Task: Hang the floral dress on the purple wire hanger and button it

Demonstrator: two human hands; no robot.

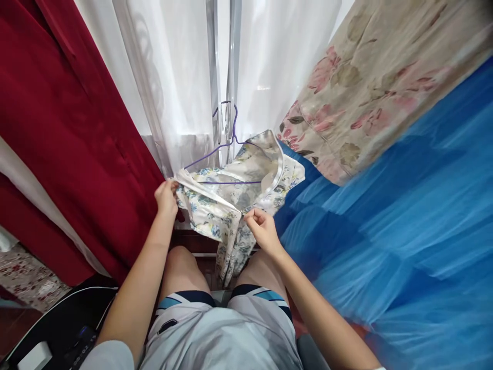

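Note:
A white floral garment [210,208] with blue and yellow flowers hangs in front of me on a purple hanger [210,154]. The hanger's bar shows through the wide neck opening, and its hook is up against the white curtain. My left hand [167,198] pinches the garment at its left shoulder. With thumb and fingers pressed together, my right hand [261,226] grips the front edge of the neckline near the middle. The garment's right shoulder stands up loosely, and its lower part hangs in folds between my knees.
White sheer curtains [177,67] hang ahead, with a red curtain [84,128] at left. On the right are a beige floral cloth [346,97] and blue tulle fabric [385,241]. A black round surface [57,318] at lower left bears a white box [35,356].

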